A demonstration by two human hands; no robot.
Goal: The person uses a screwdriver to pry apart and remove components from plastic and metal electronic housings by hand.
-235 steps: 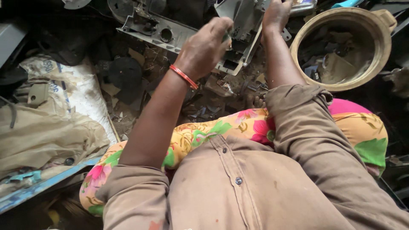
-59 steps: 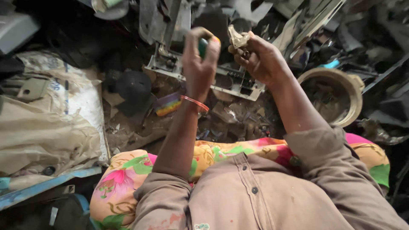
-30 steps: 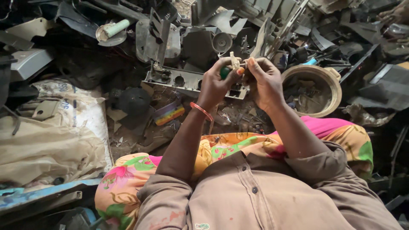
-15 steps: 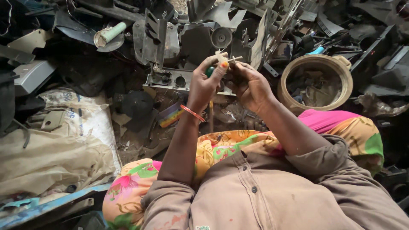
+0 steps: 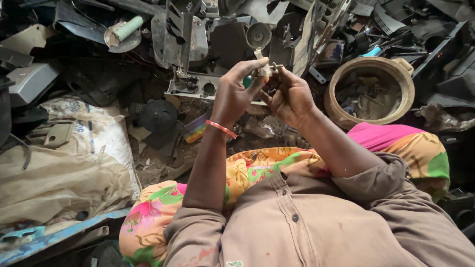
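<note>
My left hand [image 5: 236, 92], with an orange bangle [image 5: 221, 129] on the wrist, grips a green-handled tool [image 5: 248, 81] whose tip meets a small pale part [image 5: 261, 65]. My right hand [image 5: 289, 96] is closed around that small part from the other side, holding it up at chest height. Both hands touch over a grey metal chassis [image 5: 198, 86] lying in the scrap pile beyond my knees.
A round tan bowl [image 5: 370, 90] with scrap pieces stands at the right. Dark broken casings and metal parts [image 5: 277, 24] fill the back. A dusty sack [image 5: 59, 168] lies at the left, a black round cap [image 5: 157, 116] beside it. My lap holds a flowered cloth [image 5: 257, 170].
Earlier my hands were apart, reaching into the scrap by the chassis. They have come together and drawn back toward me, with the tool and the small part between them.
</note>
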